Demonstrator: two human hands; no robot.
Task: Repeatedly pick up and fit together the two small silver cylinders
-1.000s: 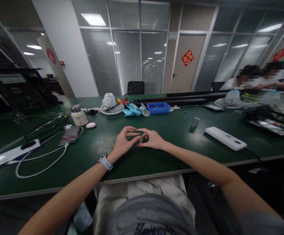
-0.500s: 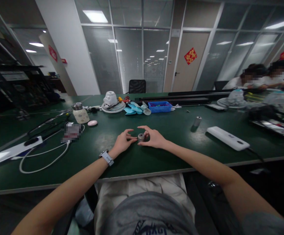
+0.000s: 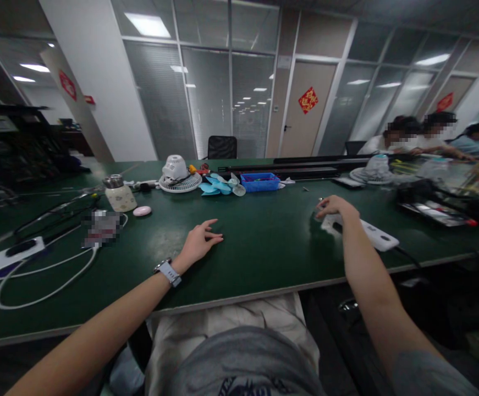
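A small metal cylinder (image 3: 319, 213) is on the green counter (image 3: 264, 258), at the fingertips of the right hand (image 3: 336, 209), but it is blurred and partly hidden, so its pose is hard to tell. Just beside it lies a long white power strip (image 3: 373, 234), slanted near the counter's front edge, with a black cable (image 3: 404, 254) at its right end.
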